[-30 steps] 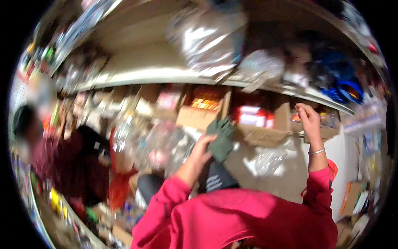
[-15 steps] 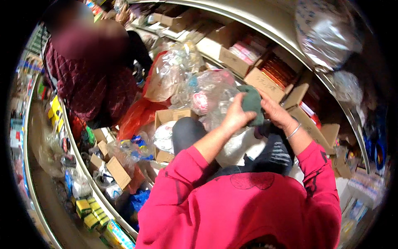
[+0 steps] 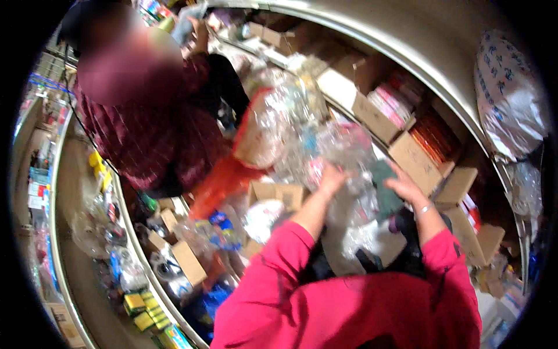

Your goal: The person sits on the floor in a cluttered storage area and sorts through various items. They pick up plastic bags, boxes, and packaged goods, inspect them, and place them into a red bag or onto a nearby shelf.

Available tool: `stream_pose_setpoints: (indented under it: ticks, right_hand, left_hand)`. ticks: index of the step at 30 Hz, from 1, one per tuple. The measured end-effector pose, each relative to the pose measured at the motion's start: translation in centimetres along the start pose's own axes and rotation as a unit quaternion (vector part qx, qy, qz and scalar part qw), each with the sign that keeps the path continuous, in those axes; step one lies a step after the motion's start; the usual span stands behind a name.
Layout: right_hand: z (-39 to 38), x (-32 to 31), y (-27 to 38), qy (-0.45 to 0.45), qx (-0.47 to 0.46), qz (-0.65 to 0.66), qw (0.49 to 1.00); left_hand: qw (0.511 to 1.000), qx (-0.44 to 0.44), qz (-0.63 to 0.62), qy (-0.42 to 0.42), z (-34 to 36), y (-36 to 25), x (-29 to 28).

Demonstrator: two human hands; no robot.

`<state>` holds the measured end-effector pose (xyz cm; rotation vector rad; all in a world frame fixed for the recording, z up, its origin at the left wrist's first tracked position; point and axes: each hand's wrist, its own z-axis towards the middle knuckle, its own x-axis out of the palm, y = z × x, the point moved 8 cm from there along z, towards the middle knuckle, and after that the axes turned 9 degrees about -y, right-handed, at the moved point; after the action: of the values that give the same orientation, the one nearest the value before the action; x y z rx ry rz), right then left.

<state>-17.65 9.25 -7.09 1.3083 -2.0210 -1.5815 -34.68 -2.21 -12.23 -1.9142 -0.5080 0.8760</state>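
By the right hand point(image 3: 406, 189), one green cloth point(image 3: 383, 187) is pinched beside several clear bags point(image 3: 343, 141); the left hand point(image 3: 332, 178) is held loosely spread over them. One bracelet point(image 3: 427, 208) is worn.

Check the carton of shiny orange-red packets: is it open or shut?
Open: no flap covers the top of the carton, and the orange-red packets show inside.
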Motion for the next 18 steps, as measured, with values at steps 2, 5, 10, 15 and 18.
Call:
stream_pose_setpoints:
  ticks: [2, 5, 10, 15, 18]
  right_hand:
    - [0.7, 1.9, 0.3, 0.045, -0.040, -0.121, 0.991]
    - [1.5, 2.5, -0.9, 0.027, -0.102, -0.254, 0.961]
    - [0.4, 2.4, 2.1, 0.024, -0.245, -0.269, 0.931]
    - [0.7, 0.9, -1.7, 0.035, -0.158, -0.445, 0.880]
    - [-0.3, 1.2, -1.3, 0.075, -0.161, -0.475, 0.862]
  left_hand:
    - [1.000, 0.002, 0.009, 0.012, 0.9, 3.2, 0.6]
    - [0.975, -0.128, 0.166, 0.067, 2.0, 6.4, 1.1]
    - [0.940, -0.038, 0.338, 0.014, 3.6, 10.5, 1.2]
    - [0.898, 0.026, 0.376, 0.226, 3.0, 7.6, 6.6]
    - [0.941, -0.118, 0.110, 0.299, 0.2, 2.5, 7.3]
